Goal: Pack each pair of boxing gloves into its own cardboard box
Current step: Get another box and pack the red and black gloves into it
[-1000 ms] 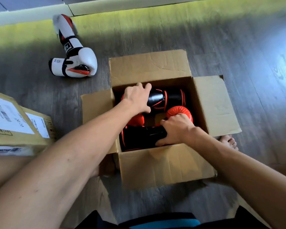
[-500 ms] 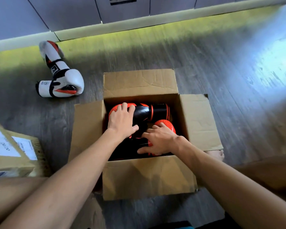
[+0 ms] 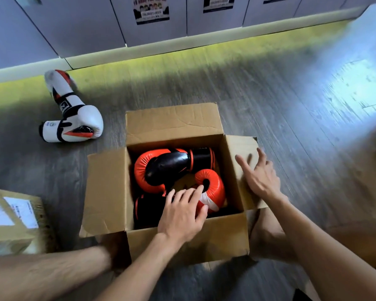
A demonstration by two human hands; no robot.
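Observation:
An open cardboard box stands on the floor in front of me with its flaps spread out. Inside lies a pair of red and black boxing gloves, one across the back, the other along the front. My left hand rests flat on the front glove near the box's near wall, fingers straight. My right hand is outside the box, fingers spread over the right flap. A white pair of gloves with black and red trim lies on the floor at the far left.
A closed cardboard box with white labels sits at the left edge. Grey cabinet doors and a pale baseboard run along the back. My bare legs flank the open box. Bare wood floor stretches to the right.
My right hand has left the gloves and moved right, over the right flap. My left hand slid from the back glove to the front one. The view tilted up.

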